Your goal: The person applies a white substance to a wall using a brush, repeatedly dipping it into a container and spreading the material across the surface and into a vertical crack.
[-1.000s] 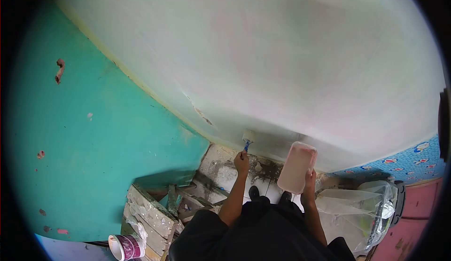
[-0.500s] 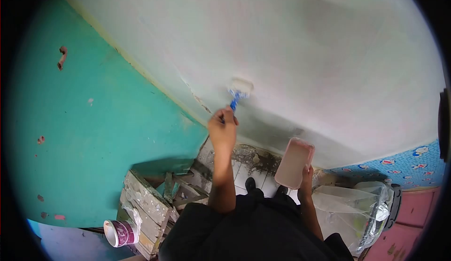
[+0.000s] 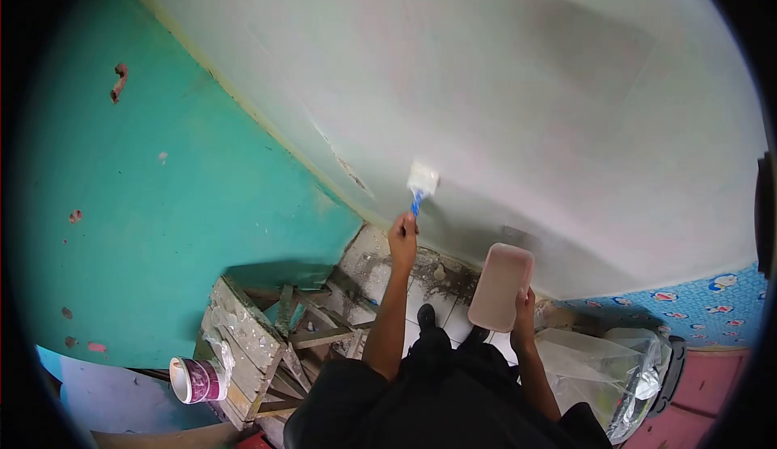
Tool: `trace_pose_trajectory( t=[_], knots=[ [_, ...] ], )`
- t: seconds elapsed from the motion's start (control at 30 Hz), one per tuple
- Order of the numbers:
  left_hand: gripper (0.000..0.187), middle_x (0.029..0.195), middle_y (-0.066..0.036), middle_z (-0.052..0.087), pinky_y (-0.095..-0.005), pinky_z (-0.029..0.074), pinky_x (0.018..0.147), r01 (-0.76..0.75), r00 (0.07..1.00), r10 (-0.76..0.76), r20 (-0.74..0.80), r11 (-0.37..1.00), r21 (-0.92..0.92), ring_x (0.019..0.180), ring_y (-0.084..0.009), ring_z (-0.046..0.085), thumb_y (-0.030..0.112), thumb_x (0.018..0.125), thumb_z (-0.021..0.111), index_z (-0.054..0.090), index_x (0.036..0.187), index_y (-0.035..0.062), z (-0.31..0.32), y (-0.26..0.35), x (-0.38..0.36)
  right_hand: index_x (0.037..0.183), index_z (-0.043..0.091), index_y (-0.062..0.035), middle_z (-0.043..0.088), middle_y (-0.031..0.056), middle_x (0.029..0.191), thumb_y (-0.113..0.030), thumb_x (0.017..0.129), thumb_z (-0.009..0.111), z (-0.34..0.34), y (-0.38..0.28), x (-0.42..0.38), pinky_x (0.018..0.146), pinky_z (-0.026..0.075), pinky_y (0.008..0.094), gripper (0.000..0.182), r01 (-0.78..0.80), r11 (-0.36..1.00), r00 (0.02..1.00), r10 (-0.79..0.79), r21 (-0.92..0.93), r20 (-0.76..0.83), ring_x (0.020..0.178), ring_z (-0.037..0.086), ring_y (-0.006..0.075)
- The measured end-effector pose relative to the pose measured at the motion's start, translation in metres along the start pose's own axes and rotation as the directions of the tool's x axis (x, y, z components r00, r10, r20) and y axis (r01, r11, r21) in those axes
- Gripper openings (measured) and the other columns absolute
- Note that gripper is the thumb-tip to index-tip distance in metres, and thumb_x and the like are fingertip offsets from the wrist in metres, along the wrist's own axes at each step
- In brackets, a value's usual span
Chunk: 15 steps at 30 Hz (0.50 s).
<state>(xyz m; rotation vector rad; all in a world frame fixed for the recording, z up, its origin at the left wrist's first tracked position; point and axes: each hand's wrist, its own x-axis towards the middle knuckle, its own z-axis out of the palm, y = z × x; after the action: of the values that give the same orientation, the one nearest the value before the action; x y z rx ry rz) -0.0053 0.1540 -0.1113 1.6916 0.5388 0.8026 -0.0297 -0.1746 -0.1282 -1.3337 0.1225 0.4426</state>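
A paint roller (image 3: 422, 179) with a blue handle rests against the whitish wall (image 3: 518, 117). My left hand (image 3: 403, 239) is closed round the lower end of its handle. To the right, a shallow pinkish tray (image 3: 501, 289) is held tilted in front of me; my right hand (image 3: 524, 311) grips its right edge, with some fingers hidden behind it. A damp-looking grey patch shows on the wall just above the tray.
On the left is a green wall (image 3: 186, 198) with chipped spots. A wooden stand (image 3: 243, 352) and a paint bucket (image 3: 197, 380) are at lower left. Plastic-covered items (image 3: 599, 368) lie at lower right, beside a pink surface (image 3: 704, 384). My feet are on floor tiles.
The roller and my left hand have moved down and slightly right in the view. The tray sits slightly lower and further left, still in my right hand. The camera view has shifted a little.
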Motion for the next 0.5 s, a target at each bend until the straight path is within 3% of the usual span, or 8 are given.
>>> trace_pose_trajectory(
  t=[0.07, 0.13, 0.3, 0.5],
  knots=[
    [0.033, 0.064, 0.002, 0.047, -0.0247, 0.034, 0.053, 0.124, 0.992, -0.124, -0.011, 0.991, -0.053, 0.059, -0.0065, 0.041, 0.030, 0.098, 0.055, 0.064, 0.095, -0.0015, 0.005, -0.065, -0.023, 0.144, 0.027, -0.0044, 0.051, 0.0165, 0.124, -0.045, 0.100, 0.047, -0.007, -0.003, 0.001, 0.097, 0.042, 0.0365, 0.064, 0.003, 1.000, 1.000, -0.003, -0.031, 0.002, 0.114, 0.051, 0.0222],
    [0.033, 0.062, 0.002, 0.047, -0.0258, 0.034, 0.052, 0.184, 0.982, -0.183, -0.043, 0.982, 0.030, 0.057, -0.0071, 0.041, 0.029, 0.098, 0.054, 0.064, 0.093, -0.0019, 0.001, -0.121, -0.039, 0.144, 0.027, -0.0044, 0.051, 0.0167, 0.123, -0.046, 0.099, 0.047, -0.010, -0.013, -0.007, 0.097, 0.041, 0.0368, 0.064, -0.008, 0.999, 1.000, 0.008, -0.049, 0.003, 0.113, 0.052, 0.0221],
    [0.038, 0.054, -0.005, 0.052, -0.0328, 0.035, 0.049, 0.243, 0.968, -0.221, -0.120, 0.943, 0.229, 0.051, -0.0121, 0.045, 0.027, 0.095, 0.057, 0.063, 0.075, -0.0047, -0.021, -0.172, -0.034, 0.144, 0.027, -0.0037, 0.052, 0.0165, 0.122, -0.047, 0.099, 0.048, -0.022, -0.008, -0.009, 0.097, 0.041, 0.0366, 0.066, -0.010, 0.998, 1.000, 0.009, -0.059, -0.025, 0.114, 0.052, 0.0219],
    [0.043, 0.050, -0.010, 0.050, -0.0369, 0.035, 0.048, 0.094, 0.988, -0.048, -0.143, 0.939, 0.330, 0.047, -0.0149, 0.044, 0.027, 0.092, 0.056, 0.058, 0.064, -0.0054, -0.046, -0.017, 0.041, 0.144, 0.027, -0.0029, 0.052, 0.0171, 0.123, -0.048, 0.099, 0.048, -0.010, -0.005, -0.008, 0.096, 0.043, 0.0362, 0.067, 0.024, 0.997, 0.999, -0.026, -0.073, -0.035, 0.113, 0.052, 0.0222]
  ],
)
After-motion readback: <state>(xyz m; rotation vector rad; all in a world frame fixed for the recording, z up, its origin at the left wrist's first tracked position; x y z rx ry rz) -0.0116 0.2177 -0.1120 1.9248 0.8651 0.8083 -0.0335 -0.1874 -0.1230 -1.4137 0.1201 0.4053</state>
